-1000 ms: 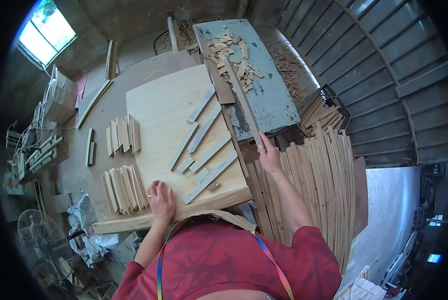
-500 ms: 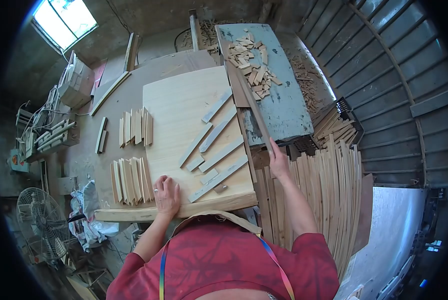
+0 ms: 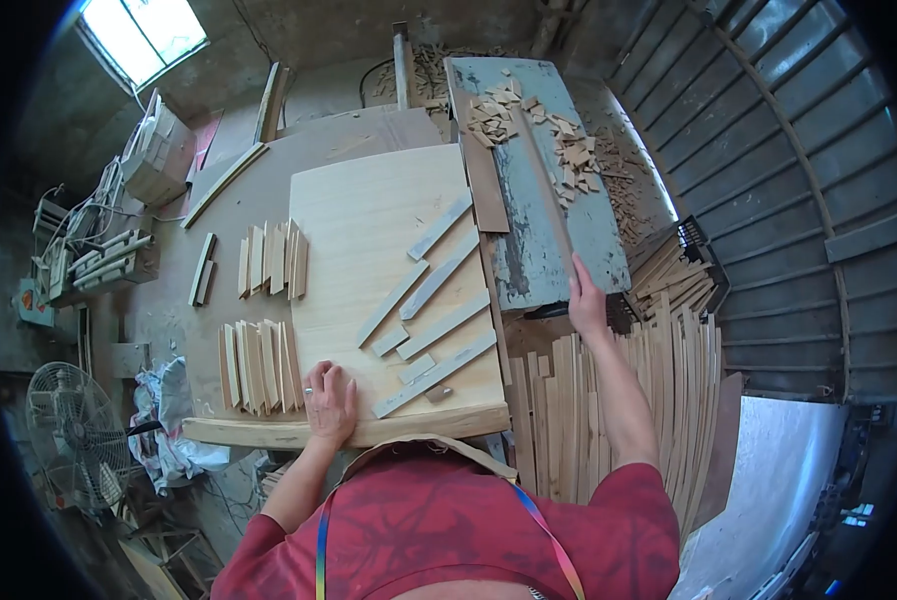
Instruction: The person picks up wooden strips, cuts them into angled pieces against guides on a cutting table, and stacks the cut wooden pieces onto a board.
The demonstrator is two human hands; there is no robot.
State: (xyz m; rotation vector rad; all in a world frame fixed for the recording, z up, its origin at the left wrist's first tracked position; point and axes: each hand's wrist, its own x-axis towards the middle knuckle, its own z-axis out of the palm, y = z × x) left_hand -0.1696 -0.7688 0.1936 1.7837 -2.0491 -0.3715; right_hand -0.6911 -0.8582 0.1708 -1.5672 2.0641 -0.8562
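My right hand (image 3: pixel 587 298) is closed around the near end of a long, narrow wooden strip (image 3: pixel 546 180). The strip reaches away from me across a worn pale-blue tabletop (image 3: pixel 513 265), its far part among small wood offcuts (image 3: pixel 575 160). My left hand (image 3: pixel 330 403), with a ring on one finger, rests on the front left of a light plywood board (image 3: pixel 368 220), fingers slightly bent and holding nothing. Several grey-faced wood strips (image 3: pixel 448 325) and short pieces lie slanted on the board's right side. Left of the board stand two groups of thin angled wood pieces (image 3: pixel 258 365).
A thick wooden edge (image 3: pixel 268 432) runs along the bench front. Long wooden slats (image 3: pixel 658 400) stand stacked at my right, below a black crate (image 3: pixel 703 250) of wood pieces. A fan (image 3: pixel 76 435) and white plastic bags (image 3: pixel 173 440) are at the left.
My right hand and the long strip have swung right, from the blue tabletop's left edge to its middle. Some offcuts have shifted right and spread out. My left hand stays on the board.
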